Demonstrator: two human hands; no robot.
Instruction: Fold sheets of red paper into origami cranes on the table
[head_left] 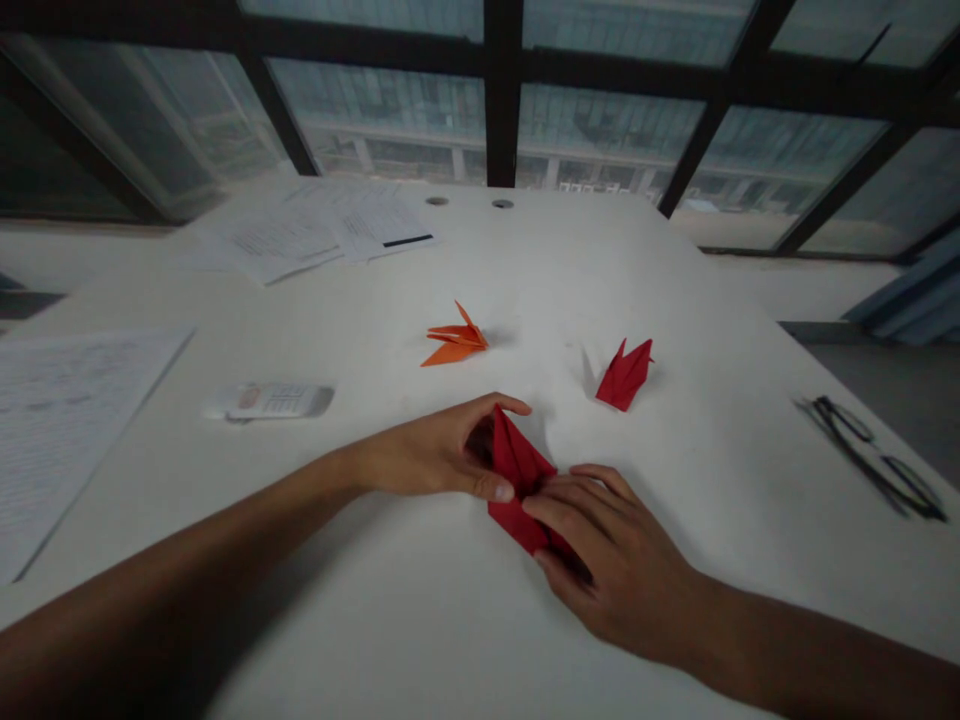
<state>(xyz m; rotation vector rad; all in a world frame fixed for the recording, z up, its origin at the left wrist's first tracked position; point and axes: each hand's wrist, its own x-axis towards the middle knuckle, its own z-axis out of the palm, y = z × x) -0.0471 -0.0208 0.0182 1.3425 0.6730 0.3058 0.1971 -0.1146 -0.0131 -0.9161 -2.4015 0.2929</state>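
Note:
A partly folded piece of red origami paper (516, 458) lies between my two hands near the middle of the table. My left hand (450, 450) grips its left side, thumb on the near face and fingers behind it. From the right, my right hand (607, 550) holds the lower right part, its fingers laid over the folds. Part of the paper is hidden under those fingers. Beyond my hands sit an orange origami crane (459, 342) and, farther right, a red origami crane (626, 376).
A small white packet (277, 400) lies on the white table (360, 630) at left. Printed sheets (281, 235) are spread at the back left, with another written sheet (60, 420) at the left edge. Black-framed glasses (877, 455) rest at the right edge. Windows stand behind.

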